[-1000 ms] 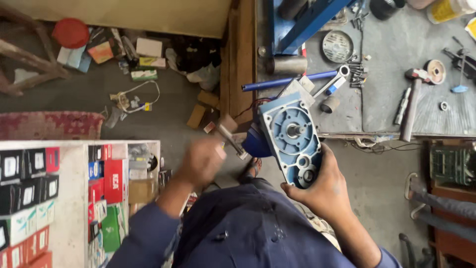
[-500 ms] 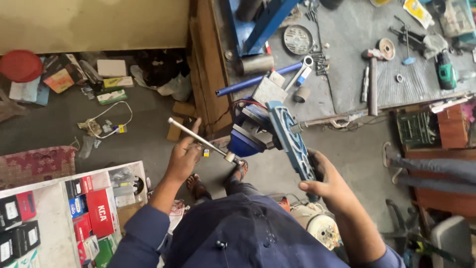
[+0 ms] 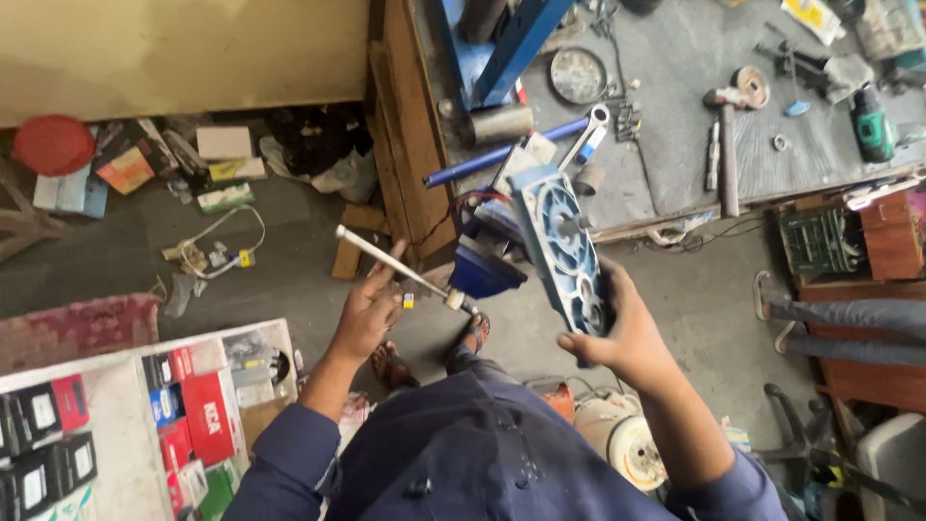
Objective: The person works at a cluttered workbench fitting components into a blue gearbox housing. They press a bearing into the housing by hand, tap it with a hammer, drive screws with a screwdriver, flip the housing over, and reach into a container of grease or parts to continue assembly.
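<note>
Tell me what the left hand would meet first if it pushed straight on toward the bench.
Probably the blue bench vise: the left hand has its grip on the vise's silver metal handle bar, and the vise body sits just beyond. Depth is hard to judge from above.

One cam only, worn on the person's head, looking steeply down past chest & arms. Hands sit close, mid-frame; floor (image 3: 145,251) lies farther below. Workbench (image 3: 694,154) fills the top right, shelf of boxes (image 3: 116,415) bottom left.

Both hands (image 3: 367,314) (image 3: 627,338) in closed grip
</note>
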A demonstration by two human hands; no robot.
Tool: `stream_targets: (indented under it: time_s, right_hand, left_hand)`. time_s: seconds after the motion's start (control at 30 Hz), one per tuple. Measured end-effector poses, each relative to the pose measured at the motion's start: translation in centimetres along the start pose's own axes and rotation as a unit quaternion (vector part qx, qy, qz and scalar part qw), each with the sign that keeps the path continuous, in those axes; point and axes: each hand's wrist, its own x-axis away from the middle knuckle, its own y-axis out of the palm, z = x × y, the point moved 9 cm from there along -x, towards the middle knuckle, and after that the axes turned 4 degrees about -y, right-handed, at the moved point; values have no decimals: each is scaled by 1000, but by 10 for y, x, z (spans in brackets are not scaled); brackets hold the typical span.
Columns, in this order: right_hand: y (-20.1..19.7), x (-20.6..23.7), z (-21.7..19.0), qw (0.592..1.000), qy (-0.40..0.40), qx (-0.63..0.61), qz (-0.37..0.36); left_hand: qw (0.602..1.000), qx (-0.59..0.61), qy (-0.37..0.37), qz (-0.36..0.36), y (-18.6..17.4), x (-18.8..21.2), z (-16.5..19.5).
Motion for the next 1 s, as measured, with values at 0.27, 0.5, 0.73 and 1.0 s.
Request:
stream_targets:
  time_s: [0.27, 0.5, 0.73, 1.0]
  right_hand:
    - [9, -20, -19, 996, -61, 61, -25]
    - [2, 5, 21, 975, 13, -196, -102]
    - [-13, 28, -18, 988, -89, -78, -95]
    - [13, 5, -53, 990, -77, 118, -26]
  left_hand:
    - [965, -196, 162, -70, 97, 46, 66]
    - [776, -380, 461, 200, 116, 95, 210]
    - [757, -454, 465, 66, 153, 60, 207]
    - [785, -460, 399, 114, 112, 13, 189]
